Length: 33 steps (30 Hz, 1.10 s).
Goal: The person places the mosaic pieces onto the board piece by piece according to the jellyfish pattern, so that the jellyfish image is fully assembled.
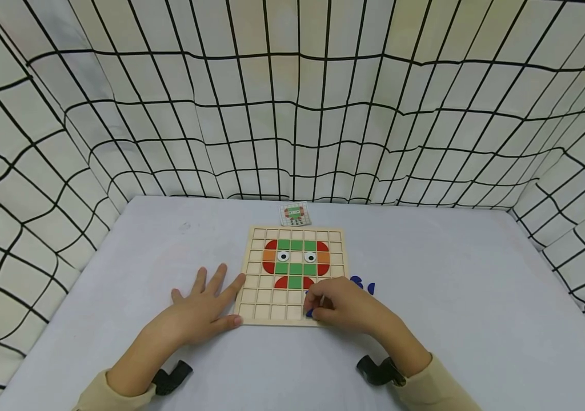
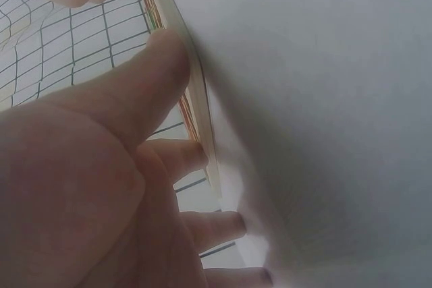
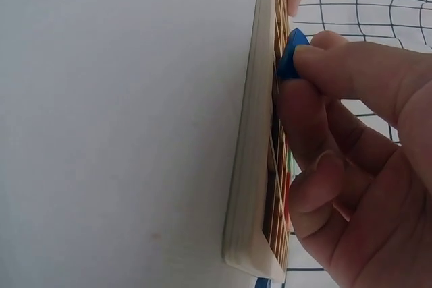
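Observation:
A wooden grid board (image 1: 263, 311) lies flat on the white table. Set in its cells are green squares (image 1: 296, 245), red rounded pieces (image 1: 323, 246), orange squares (image 1: 323, 257) and two eye pieces (image 1: 283, 256), forming a face-like pattern. My right hand (image 1: 346, 305) is over the board's lower right part and pinches a blue curved tile (image 3: 292, 53) between thumb and fingers, at the grid's surface. It hides the cells beneath. With fingers spread, my left hand (image 1: 202, 308) rests on the table, its thumb and index finger touching the board's left edge.
Several loose blue tiles (image 1: 371, 288) lie just right of the board, partly hidden by my right hand. A small pattern card (image 1: 295, 214) sits behind the board. Black netting (image 1: 297, 108) over white walls encloses the table's back and sides.

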{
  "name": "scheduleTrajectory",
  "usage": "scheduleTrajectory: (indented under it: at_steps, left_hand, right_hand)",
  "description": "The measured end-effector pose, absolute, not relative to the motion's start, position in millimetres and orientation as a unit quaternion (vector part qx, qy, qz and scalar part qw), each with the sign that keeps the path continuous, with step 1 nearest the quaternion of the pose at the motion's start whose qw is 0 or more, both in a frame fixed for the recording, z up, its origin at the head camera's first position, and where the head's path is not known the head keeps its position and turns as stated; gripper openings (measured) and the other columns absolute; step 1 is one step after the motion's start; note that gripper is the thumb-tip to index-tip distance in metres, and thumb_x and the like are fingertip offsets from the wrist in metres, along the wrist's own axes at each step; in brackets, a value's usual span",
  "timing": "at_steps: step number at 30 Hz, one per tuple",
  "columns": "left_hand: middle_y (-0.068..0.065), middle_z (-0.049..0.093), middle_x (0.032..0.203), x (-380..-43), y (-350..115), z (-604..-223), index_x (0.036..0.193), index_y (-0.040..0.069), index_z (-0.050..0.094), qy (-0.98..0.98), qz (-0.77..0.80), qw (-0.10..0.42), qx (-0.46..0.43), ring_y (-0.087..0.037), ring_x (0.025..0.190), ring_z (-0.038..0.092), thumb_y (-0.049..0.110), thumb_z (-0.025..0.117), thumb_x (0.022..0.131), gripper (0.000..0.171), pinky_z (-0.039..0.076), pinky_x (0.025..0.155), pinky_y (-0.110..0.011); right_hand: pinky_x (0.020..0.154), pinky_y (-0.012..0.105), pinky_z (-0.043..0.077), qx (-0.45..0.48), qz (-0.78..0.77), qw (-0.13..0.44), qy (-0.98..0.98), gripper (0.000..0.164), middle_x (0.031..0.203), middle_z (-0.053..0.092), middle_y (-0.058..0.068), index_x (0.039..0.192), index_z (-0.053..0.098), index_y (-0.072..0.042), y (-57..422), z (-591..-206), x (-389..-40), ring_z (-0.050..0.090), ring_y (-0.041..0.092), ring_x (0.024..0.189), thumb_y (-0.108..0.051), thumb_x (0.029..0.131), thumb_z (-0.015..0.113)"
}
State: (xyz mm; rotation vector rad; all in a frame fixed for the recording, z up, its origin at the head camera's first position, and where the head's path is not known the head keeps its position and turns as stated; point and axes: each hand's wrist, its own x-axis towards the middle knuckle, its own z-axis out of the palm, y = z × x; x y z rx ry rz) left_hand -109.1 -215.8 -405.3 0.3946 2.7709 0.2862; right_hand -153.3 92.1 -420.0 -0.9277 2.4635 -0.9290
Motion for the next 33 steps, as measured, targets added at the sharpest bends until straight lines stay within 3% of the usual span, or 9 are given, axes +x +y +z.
scheduleTrajectory:
  at_steps: [9,24,33]
  left_hand:
    - [-0.027,0.016,0.163,-109.9,-215.7,-407.7,0.159,0.020,0.029,0.972,0.094,0.163,0.141,-0.062,0.143,0.009,0.059,0.059,0.092,0.083,0.017,0.087,-0.091]
    - [-0.027,0.016,0.163,-109.9,-215.9,-408.6,0.159,0.020,0.029,0.972,0.095,0.165,0.138,-0.063,0.143,0.009,0.059,0.059,0.092,0.082,0.017,0.087,-0.091]
    - [-0.027,0.016,0.163,-110.1,-216.7,-409.5,0.159,0.021,0.029,0.972,0.093,0.164,0.137,-0.063,0.143,0.009,0.060,0.058,0.092,0.083,0.017,0.087,-0.091]
  right_hand:
    - [0.069,0.021,0.048,-0.338,-0.265,0.131,0.894,0.013,0.083,0.058,-0.017,0.086,0.074,-0.026,90.0,-420.4,-150.6,0.054,0.006,0.079,-0.014,0.089,0.072]
    - [0.067,0.021,0.048,-0.335,-0.254,0.133,0.898,0.013,0.083,0.059,-0.019,0.096,0.079,-0.025,90.3,-417.8,-148.5,0.054,0.006,0.076,-0.017,0.088,0.075]
    - [0.066,0.022,0.048,-0.321,-0.250,0.137,0.903,0.009,0.083,0.059,-0.017,0.095,0.079,-0.025,91.8,-413.2,-149.5,0.054,0.005,0.076,-0.020,0.089,0.074]
